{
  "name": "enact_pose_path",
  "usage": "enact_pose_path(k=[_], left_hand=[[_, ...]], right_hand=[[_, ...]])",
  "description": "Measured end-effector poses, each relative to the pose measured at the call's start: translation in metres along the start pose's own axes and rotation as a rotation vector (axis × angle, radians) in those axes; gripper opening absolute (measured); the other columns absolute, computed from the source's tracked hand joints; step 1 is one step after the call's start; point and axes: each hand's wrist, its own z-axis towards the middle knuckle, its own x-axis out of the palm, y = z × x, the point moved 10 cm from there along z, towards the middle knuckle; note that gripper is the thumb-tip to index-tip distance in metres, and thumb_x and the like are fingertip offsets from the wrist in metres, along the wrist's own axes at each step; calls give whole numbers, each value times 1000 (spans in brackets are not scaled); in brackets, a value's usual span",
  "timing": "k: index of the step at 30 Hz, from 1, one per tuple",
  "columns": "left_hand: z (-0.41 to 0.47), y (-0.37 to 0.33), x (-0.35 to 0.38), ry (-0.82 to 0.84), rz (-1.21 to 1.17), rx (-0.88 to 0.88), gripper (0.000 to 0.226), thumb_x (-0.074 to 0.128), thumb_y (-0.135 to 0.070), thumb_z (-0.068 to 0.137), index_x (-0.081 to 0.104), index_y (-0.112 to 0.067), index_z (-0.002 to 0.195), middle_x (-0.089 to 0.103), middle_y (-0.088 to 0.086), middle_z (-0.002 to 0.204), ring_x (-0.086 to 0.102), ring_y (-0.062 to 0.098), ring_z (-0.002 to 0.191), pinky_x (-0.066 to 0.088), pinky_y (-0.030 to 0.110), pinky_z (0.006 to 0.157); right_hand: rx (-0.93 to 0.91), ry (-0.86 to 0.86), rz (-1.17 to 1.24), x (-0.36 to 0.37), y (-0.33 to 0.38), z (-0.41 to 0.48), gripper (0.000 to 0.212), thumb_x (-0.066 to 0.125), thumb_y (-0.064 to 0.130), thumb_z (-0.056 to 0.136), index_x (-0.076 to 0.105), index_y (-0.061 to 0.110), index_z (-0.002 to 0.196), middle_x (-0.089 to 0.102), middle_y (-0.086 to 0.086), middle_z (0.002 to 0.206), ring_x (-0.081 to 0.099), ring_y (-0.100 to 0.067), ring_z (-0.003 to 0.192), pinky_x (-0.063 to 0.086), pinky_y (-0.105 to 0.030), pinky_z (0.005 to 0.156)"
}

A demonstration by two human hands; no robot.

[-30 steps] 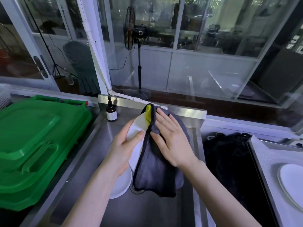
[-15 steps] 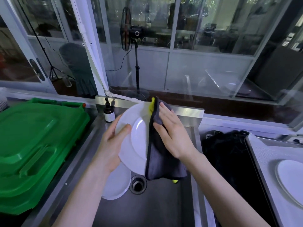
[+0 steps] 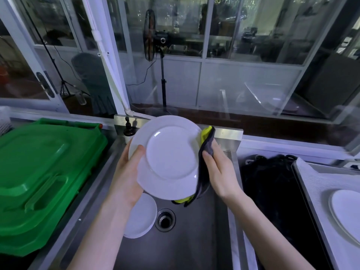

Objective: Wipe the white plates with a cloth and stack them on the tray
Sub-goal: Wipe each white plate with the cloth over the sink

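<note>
My left hand (image 3: 126, 178) grips the left rim of a white plate (image 3: 169, 156), held tilted above the steel sink (image 3: 194, 240) with its underside facing me. A grey and yellow cloth (image 3: 204, 158) wraps the plate's right edge, and my right hand (image 3: 219, 170) pinches it there. Most of the cloth is hidden behind the plate. More white plates (image 3: 140, 217) lie stacked in the sink below my left wrist. At the far right a tray (image 3: 315, 184) carries one white plate (image 3: 346, 215).
A large green plastic crate (image 3: 39, 172) fills the counter on the left. A small pump bottle (image 3: 128, 131) stands at the sink's back edge. The drain (image 3: 165, 220) shows in the sink floor. A black bag (image 3: 272, 191) lies between sink and tray. Glass panels rise behind.
The plate has turned from edge-on and half covered to fully facing me. The cloth and my right hand slid from across its face to its right edge.
</note>
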Motion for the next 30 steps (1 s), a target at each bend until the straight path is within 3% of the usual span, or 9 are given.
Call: enact_pose_path(k=[5,10,13,16,19,21,26,28,30], left_hand=[[10,6,-10,-138,-146,-14,35,47,-27,106,56,-24,140,68,4,133,67,21,118,60,31,76],[3,31,3,-317,-184,-132,29,54,-30,103,60,-25,131,72,11,123,69,31,111,58,44,89],[0,33,10,-300,-206,-161,29,53,-31,103,61,-25,130,72,12,121,69,32,109,57,47,92],[-1,32,3,-323,-291,-212,40,46,-33,107,53,-16,142,66,14,132,65,33,118,57,40,79],[-3,30,2,-292,-305,-204,42,38,-34,109,52,-17,144,65,11,135,63,30,122,54,38,81],[-5,29,5,-284,-305,-191,42,39,-34,109,53,-16,144,65,12,136,62,31,123,54,40,84],[-22,54,13,-351,-204,-378,38,57,-48,99,63,-23,125,70,16,122,70,34,106,56,47,91],[-26,61,21,-272,-279,-427,56,51,-55,99,73,-7,118,72,21,116,73,31,100,60,38,80],[-24,64,29,-181,-366,-458,73,46,-62,98,80,2,94,76,22,101,77,27,88,61,31,64]], right_hand=[[-282,109,-167,34,26,-61,55,45,19,101,28,26,153,17,10,163,10,-18,152,10,-42,122],[-467,196,-421,82,56,-77,46,43,27,102,46,8,144,32,1,156,16,-16,150,14,-39,122],[-509,218,-461,81,57,-74,47,46,27,101,47,8,144,34,-2,157,21,-17,149,20,-39,121],[-452,145,-459,52,35,-75,46,48,24,99,48,7,142,34,-5,156,25,-19,148,26,-47,118],[-320,81,-351,26,20,-68,47,44,23,100,44,11,146,30,1,159,22,-17,149,19,-45,120],[-401,123,-405,39,30,-75,46,45,23,99,47,8,143,33,0,157,22,-19,149,17,-43,121],[-521,254,-495,80,56,-78,45,46,20,96,54,5,137,44,-5,151,26,-19,148,22,-42,120],[-506,273,-491,84,64,-67,47,48,18,91,55,6,136,45,-4,150,26,-17,148,22,-42,120],[-489,294,-474,87,66,-61,50,49,17,88,54,6,137,44,-3,151,24,-16,148,20,-42,121]])
